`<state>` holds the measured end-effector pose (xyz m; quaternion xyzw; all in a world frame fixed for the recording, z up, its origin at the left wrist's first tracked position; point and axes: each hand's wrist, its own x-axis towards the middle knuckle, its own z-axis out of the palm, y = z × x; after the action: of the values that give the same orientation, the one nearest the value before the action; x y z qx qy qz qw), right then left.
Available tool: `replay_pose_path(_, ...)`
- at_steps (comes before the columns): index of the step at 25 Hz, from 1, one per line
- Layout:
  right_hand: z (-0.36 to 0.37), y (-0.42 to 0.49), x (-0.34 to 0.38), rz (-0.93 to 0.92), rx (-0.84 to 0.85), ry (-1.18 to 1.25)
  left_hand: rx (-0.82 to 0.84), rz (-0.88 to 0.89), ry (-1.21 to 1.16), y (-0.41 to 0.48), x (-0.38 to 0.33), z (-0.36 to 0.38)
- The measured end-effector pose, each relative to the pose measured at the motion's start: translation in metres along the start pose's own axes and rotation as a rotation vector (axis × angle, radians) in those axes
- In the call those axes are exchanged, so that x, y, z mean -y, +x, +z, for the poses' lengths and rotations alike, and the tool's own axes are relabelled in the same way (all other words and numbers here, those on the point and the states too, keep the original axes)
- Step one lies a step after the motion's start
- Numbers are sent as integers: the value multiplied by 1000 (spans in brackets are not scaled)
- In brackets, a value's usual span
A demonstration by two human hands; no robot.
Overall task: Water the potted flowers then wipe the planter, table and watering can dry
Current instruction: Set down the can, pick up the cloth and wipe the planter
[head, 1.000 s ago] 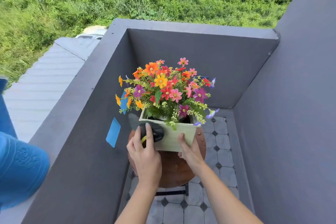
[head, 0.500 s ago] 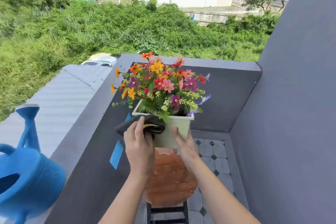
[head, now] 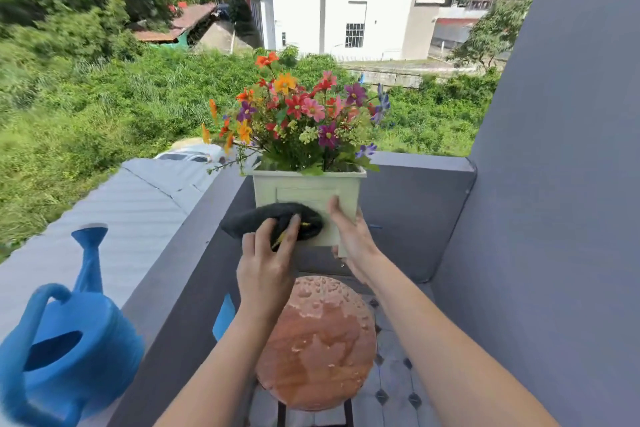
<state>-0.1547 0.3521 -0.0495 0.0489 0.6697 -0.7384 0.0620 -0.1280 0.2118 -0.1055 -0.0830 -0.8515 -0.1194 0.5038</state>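
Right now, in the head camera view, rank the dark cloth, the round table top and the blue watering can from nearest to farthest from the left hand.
1. Dark cloth: under the left hand's fingers, pressed on the planter's front.
2. Round table top: just below and right of the hand, wet with droplets.
3. Blue watering can: far off to the left, on the ledge.

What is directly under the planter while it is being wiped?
The planter is lifted off. Beneath it lies the round table, its top beaded with water drops. The planter's underside cannot be seen; the right hand covers its lower corner.
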Motion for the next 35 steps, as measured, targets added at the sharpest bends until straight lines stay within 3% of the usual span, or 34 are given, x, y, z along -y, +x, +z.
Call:
replay_pose_path(3,1,-1,7,-13,17,10,49,182,60,-13,6,-3)
replay_pose_path(7,13,-12,9,4,9,86,-95,-16,79,13,-3,-3)
replay_pose_path(11,13,-11,14,5,33,153,-20,262,98,-8,-4,-3)
replay_pose_path(15,12,-16,17,0,73,109,-102,74,112,0,4,-9)
replay_pose_path(19,11,-19,19,8,78,97,-85,135,82,10,-19,-17)
replay_pose_path(20,8,-20,20,6,67,85,-113,79,48,16,-17,-22)
replay_pose_path(23,-3,-20,24,47,76,94,-154,-253,-244,52,-1,-37)
replay_pose_path(26,-10,-21,27,61,117,127,66,-523,-814,59,5,-46)
replay_pose_path(29,-16,-27,34,97,164,140,283,-789,-1116,45,18,-51)
replay_pose_path(32,-19,-26,34,106,195,159,329,-805,-1248,42,12,-64)
replay_pose_path(35,-19,-22,35,122,211,165,288,-685,-1184,58,3,-74)
